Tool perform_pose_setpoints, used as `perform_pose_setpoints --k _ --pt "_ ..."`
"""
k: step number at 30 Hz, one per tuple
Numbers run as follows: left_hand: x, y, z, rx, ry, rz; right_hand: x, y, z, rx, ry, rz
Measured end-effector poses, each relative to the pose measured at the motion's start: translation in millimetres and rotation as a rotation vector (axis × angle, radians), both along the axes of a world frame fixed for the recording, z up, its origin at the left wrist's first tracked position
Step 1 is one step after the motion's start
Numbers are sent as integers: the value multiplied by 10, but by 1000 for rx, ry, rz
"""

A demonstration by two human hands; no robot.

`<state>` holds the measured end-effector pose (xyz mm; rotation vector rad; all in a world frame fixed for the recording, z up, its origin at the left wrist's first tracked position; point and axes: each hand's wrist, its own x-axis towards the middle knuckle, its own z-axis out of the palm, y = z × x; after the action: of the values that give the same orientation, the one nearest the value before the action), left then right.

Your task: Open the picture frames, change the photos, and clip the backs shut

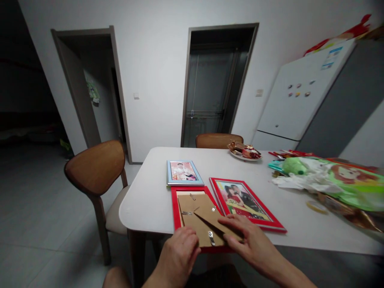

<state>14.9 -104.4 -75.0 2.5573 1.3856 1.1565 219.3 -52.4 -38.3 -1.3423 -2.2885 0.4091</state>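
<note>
A red picture frame [175, 208] lies back side up at the table's near edge, its brown backing board [202, 228] showing metal clips and a raised flap, the stand. My right hand [250, 240] pinches the stand between thumb and fingers. With curled fingers, my left hand [181, 250] grips the near left edge of the backing board. Right beside it lies another red frame with a couple's photo [244, 202], face up. Beyond the backing sits a light blue frame with a photo [183, 172].
On the white table [144, 192] are a plate of items [245, 152] at the back, green and white plastic bags [318, 176] and a tape roll [317, 207] at right. Wooden chairs [96, 168] stand left and behind; a fridge [300, 96] is at right.
</note>
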Motion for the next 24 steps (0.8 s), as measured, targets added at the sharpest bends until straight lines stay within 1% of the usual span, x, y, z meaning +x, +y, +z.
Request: perform_pose_setpoints --k 4,7,9,12,15,19,24 --pt "5 89 -12 -192 63 81 -37 111 -219 18 -35 -12" --pt "-58 117 14 -257 87 129 -137 155 -358 70 -56 -12" --pt "-92 103 20 -290 96 133 -184 144 -412 102 -74 3" --pt "-118 59 -3 -332 100 119 -202 109 -437 115 -89 19" --pt "-129 35 -32 -360 104 128 -191 132 -425 117 -89 27" --pt "-134 48 -33 -371 110 146 -234 289 -406 152 -115 53" --pt "-124 65 -25 -371 92 167 -374 503 -398 231 -238 -35"
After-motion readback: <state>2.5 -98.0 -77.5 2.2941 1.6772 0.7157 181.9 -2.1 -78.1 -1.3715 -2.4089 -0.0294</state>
